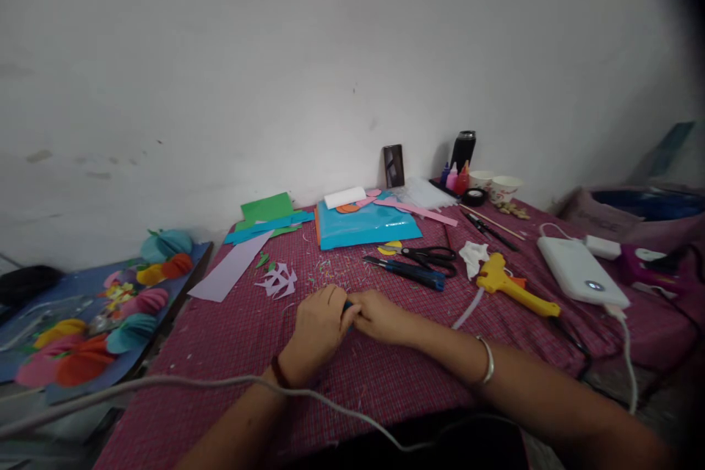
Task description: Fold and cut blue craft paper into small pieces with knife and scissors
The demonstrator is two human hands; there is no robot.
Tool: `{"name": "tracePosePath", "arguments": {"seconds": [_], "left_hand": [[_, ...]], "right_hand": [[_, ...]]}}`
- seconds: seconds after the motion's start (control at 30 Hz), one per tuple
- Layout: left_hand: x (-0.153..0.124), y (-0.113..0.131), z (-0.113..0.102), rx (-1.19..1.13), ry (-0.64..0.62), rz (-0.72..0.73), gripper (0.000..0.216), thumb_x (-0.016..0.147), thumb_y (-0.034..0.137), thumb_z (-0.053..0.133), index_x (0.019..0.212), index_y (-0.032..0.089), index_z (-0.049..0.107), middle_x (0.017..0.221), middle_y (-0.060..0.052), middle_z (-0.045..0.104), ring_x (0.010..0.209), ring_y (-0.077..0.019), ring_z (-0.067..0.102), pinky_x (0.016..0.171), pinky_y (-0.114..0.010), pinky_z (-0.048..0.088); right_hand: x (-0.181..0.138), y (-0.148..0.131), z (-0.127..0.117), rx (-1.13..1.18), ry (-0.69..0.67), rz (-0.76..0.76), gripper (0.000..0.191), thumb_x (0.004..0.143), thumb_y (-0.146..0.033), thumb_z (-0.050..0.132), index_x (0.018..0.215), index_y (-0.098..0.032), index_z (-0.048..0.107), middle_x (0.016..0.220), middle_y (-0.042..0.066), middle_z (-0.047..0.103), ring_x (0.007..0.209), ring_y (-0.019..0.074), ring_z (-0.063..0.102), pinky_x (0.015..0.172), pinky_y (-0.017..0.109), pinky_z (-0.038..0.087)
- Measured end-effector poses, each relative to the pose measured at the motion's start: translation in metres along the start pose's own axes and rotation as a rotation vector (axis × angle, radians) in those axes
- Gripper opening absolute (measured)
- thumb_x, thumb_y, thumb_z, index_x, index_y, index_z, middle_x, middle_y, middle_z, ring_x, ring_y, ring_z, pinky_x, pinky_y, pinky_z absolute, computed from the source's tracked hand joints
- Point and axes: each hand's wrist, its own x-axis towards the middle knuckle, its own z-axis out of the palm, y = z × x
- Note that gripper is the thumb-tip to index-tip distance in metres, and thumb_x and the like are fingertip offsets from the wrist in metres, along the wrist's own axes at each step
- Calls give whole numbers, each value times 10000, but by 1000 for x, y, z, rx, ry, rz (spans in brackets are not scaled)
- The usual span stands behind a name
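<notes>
My left hand (321, 324) and my right hand (380, 317) meet above the near middle of the table, fingers closed. Between them shows the end of a small dark, bluish thing (348, 305); the fingers hide most of it. Just beyond lie a blue box cutter (407, 273) and black-handled scissors (432, 255). To the left of my hands rests a lilac paper cut-out (278, 280) with pointed arms, near a lilac paper strip (231, 270). Small paper scraps (324, 272) are scattered in front of my fingers.
A yellow glue gun (512, 286) and a white power bank (581, 272) lie at right. Behind are a blue sheet (363, 228), green paper (267, 209), a phone (393, 165) and a black bottle (463, 150). A white cable (242, 380) crosses my left forearm. Paper ornaments (88, 361) lie at left.
</notes>
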Motion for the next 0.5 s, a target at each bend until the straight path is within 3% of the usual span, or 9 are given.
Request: {"name": "tracePosePath", "arguments": {"seconds": [0.27,0.5], "left_hand": [[-3,-14,14,-236,-85,-63,338,944,374,387,668,198,472,585,14,508,500,-134,451,501,-269,259],[-1,-17,9,-405,-50,-259,358,932,333,354,602,203,398,535,44,390,481,-114,363,511,-267,236]], "right_hand": [[1,1,5,72,-19,-8,161,843,-153,485,787,-146,636,757,26,652,653,126,559,603,213,376],[0,2,2,324,-79,93,138,839,-246,544,749,-148,582,660,-20,593,599,105,533,561,201,394]]}}
